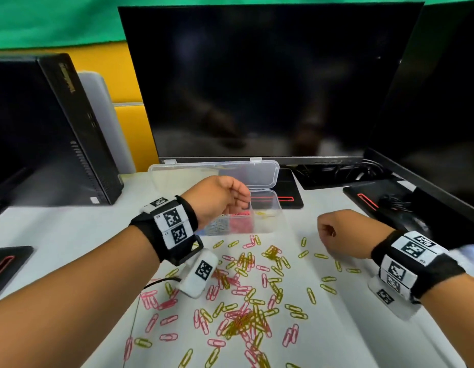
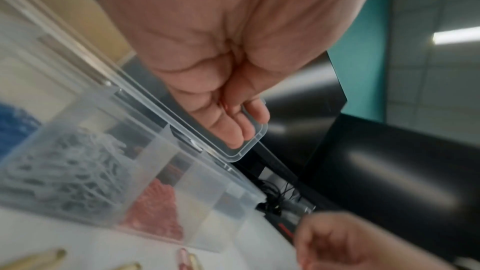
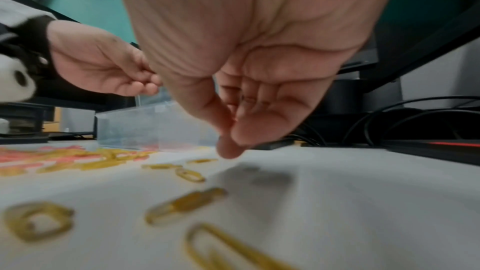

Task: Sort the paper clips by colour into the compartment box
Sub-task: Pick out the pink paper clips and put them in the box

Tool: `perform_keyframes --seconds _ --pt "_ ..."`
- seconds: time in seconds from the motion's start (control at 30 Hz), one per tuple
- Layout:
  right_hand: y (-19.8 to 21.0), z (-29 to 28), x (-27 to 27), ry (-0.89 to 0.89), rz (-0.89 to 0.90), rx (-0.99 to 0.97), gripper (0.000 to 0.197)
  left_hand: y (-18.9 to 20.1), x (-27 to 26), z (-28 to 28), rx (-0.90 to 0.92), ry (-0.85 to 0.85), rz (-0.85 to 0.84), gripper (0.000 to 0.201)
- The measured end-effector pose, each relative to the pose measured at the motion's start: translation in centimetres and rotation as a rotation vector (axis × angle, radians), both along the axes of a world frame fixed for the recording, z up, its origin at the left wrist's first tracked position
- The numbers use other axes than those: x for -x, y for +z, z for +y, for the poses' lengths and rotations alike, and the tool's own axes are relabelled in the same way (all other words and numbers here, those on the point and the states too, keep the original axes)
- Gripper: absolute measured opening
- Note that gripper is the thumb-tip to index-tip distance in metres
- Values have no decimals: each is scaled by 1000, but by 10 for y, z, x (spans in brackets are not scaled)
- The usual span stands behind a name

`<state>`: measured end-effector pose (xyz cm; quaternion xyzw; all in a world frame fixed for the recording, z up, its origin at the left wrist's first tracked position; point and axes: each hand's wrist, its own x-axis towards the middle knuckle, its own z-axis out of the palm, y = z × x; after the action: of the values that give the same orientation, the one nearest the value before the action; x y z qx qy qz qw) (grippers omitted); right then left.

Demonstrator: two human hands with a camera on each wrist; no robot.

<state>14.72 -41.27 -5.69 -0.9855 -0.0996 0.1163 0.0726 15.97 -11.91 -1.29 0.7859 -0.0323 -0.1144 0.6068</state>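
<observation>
The clear compartment box [image 1: 267, 221] stands open at the back of the white table, its lid [image 1: 217, 173] laid back. It holds blue [image 2: 13, 126], pale grey [image 2: 64, 171] and pink clips [image 2: 155, 208]. My left hand [image 1: 242, 200] hovers over the pink compartment with its fingers curled, and a pink paper clip [image 2: 224, 106] shows pinched between them. My right hand [image 1: 327, 232] is curled just above the table to the right of the box, with a yellow glint of a clip in its fist. Loose pink and yellow clips [image 1: 244, 320] are scattered in front of me.
A large dark monitor [image 1: 270, 83] stands right behind the box, its base [image 1: 289, 200] touching the box's right end. A black computer case [image 1: 58, 134] is at the left, and a second screen [image 1: 443, 102] and cables [image 1: 337, 168] at the right. A thin wire [image 1: 156, 281] crosses the clips.
</observation>
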Motion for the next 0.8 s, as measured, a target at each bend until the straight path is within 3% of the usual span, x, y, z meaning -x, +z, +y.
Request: perform_keyframes --seconds 0.1,0.23,0.37,0.47,0.57,0.67,0.8 --pt "7 19 6 38 -9 -109 21 -3 -6 -6 -281 -59 -171 43" --pt "2 47 6 138 33 -113 21 -8 -16 -21 -602 -89 -318 41" --pt "-7 60 2 183 63 -75 8 -11 -18 -27 -691 -95 -308 25" --pt "-12 63 -2 251 63 -96 27 -14 -7 -23 -750 -84 -439 22" --pt "-11 67 -3 293 77 -117 31 -16 11 -21 -875 -259 -380 11" --pt "-10 71 -2 286 91 -133 24 -29 22 -25 -1119 -429 -321 32" --pt "-13 72 -1 217 77 -132 10 -41 17 -27 -1219 -476 -330 48"
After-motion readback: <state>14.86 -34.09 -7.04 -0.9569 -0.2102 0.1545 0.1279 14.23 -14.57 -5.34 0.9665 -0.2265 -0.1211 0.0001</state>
